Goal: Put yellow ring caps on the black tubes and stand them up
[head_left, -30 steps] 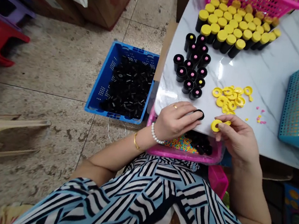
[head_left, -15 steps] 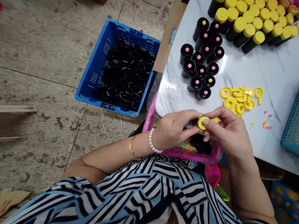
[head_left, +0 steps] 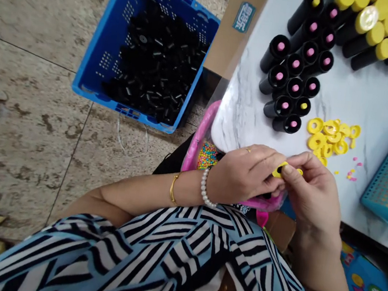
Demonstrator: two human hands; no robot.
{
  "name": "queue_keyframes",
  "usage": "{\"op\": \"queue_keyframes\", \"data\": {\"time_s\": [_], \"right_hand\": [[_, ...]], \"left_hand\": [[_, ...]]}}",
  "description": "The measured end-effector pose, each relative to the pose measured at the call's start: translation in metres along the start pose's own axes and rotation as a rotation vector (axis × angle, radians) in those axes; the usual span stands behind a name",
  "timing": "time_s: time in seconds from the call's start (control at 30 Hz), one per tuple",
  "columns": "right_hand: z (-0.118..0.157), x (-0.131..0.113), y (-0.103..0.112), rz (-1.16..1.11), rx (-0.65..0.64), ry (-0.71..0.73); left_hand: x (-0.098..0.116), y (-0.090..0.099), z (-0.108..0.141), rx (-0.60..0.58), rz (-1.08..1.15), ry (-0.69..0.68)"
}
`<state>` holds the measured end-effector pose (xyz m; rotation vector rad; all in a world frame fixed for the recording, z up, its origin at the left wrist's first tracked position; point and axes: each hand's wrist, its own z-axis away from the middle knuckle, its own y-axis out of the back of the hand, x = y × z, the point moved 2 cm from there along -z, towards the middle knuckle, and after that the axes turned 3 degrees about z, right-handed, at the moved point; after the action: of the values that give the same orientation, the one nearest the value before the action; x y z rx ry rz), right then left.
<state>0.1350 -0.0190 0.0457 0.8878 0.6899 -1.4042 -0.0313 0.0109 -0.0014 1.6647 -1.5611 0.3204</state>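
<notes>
Well, the right hand (head_left: 311, 194) pinches a yellow ring (head_left: 276, 173) by the table (head_left: 238, 132); the left hand (head_left: 247, 176) curls against it, but I can't tell its hold. Many black tubes (head_left: 362, 60) have yellow tops (head_left: 384, 49), others (head_left: 273, 58) don't, and loose rings (head_left: 324, 139) are left

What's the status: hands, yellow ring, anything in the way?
Right hand pinching yellow ring. Left hand up against it, grip hidden. Ring partly covered by the hands. No obstruction visible between them.
</notes>
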Motion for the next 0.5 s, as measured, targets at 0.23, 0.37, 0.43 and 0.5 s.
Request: {"op": "queue_keyframes", "data": {"time_s": [0.23, 0.37, 0.43, 0.5], "right_hand": [[-0.002, 0.006, -0.008, 0.140, 0.122, 0.124], [0.002, 0.012, -0.005, 0.074, 0.148, 0.154], [0.004, 0.014, 0.005, 0.010, 0.063, 0.126], [0.005, 0.015, 0.018, -0.035, -0.080, 0.096]], "left_hand": [[-0.003, -0.004, 0.002, -0.020, 0.037, 0.007], [-0.002, -0.005, 0.001, -0.054, 0.049, -0.016], [-0.003, -0.007, 0.002, -0.038, -0.006, -0.072], [-0.005, -0.011, 0.006, 0.009, -0.083, -0.138]]}}
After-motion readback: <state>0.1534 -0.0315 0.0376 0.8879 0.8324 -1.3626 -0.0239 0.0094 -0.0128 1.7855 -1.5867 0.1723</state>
